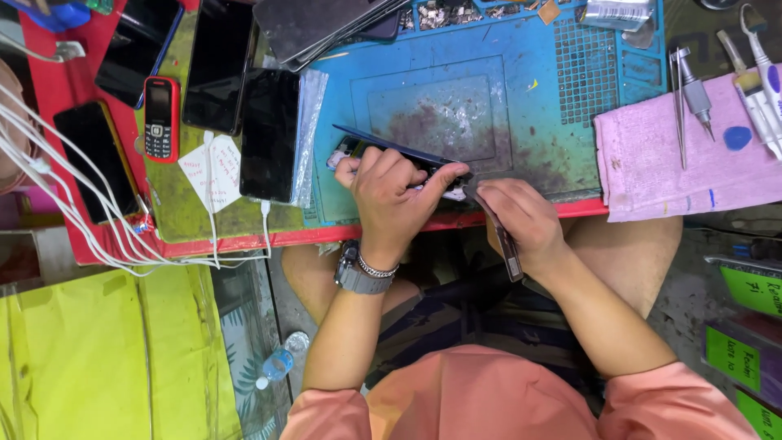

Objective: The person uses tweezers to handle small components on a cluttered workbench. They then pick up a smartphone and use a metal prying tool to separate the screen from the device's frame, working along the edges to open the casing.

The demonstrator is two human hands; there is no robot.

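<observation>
Cluttered desk [114, 244], blue mat [505, 114]: left hand [391, 191] fingers clamped on opened phone [383, 151], right hand [521, 216] pinching flat pry tool [501, 236] at mat's near edge; pry shallow, gently.

A dark smartphone [383, 148] lies at the near edge of the blue mat, its thin screen panel lifted and tilted up along the far side, the body's innards partly showing. A slim dark metal tool [498, 235] slants from its right end downward.
</observation>
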